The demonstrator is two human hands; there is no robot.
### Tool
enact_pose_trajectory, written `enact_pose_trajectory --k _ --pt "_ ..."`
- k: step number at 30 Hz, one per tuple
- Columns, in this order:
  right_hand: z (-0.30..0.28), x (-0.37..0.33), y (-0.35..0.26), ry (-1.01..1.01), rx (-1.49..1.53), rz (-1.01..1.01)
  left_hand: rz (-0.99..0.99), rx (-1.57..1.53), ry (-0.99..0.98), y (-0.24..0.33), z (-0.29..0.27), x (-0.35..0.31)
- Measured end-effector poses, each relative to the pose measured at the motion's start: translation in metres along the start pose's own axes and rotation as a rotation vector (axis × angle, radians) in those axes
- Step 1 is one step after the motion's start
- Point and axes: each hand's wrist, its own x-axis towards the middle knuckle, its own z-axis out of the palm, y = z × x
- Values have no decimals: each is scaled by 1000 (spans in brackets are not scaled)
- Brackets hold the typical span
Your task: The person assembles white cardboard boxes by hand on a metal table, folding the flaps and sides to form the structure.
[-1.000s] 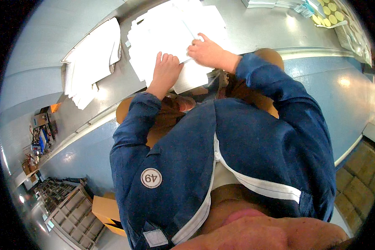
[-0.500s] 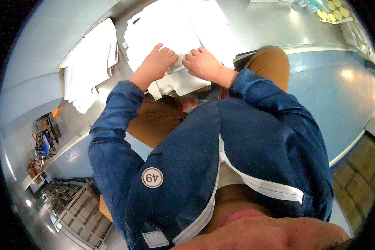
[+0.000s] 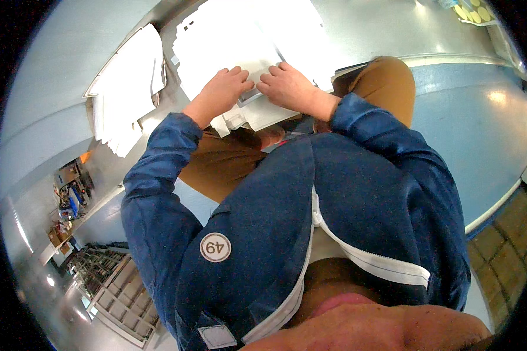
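Note:
A white cardboard sheet [image 3: 249, 58] with cut edges and a raised fold lies on a pile of similar white pieces in front of me; glare washes out much of its surface. My left hand [image 3: 222, 90] is closed, its curled fingers at the near folded edge of the sheet. Close to it on the right, my right hand [image 3: 287, 88] has its fingers bent over the same edge. The thumbs and the undersides of the fingers are mostly hidden. A white flap [image 3: 257, 114] of cardboard sticks out toward me below the hands.
Another stack of white cardboard [image 3: 126, 88] lies to the left on the metal table [image 3: 380, 29]. A bag with yellow round items [image 3: 474, 13] is at the far right. Blue panelling [image 3: 468, 123] runs along the right, and metal racks [image 3: 120, 298] stand at lower left.
Both hands have stayed at the near edge, and the left fingers have curled in more. The fold under them now stands up more, with a grey shaded strip showing. The view has shifted slightly.

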Motion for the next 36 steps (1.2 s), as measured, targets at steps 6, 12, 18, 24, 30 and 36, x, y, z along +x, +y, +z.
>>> enact_pose_trajectory --k 6,12,18,24,30,36 --pt "2 1 1 36 10 -24 -7 34 -12 4 -1 2" --pt "1 1 0 26 11 -23 -66 -10 -1 3 3 -1" --pt "-4 1 1 -26 7 -26 -120 -110 126 6 9 -12" --pt "-4 2 2 58 46 -37 -160 -163 192 10 20 -21" --pt "-7 5 6 -3 58 -37 -298 -137 249 56 16 -11" --pt "-38 18 28 -132 16 -162 -482 -134 142 72 26 -4"
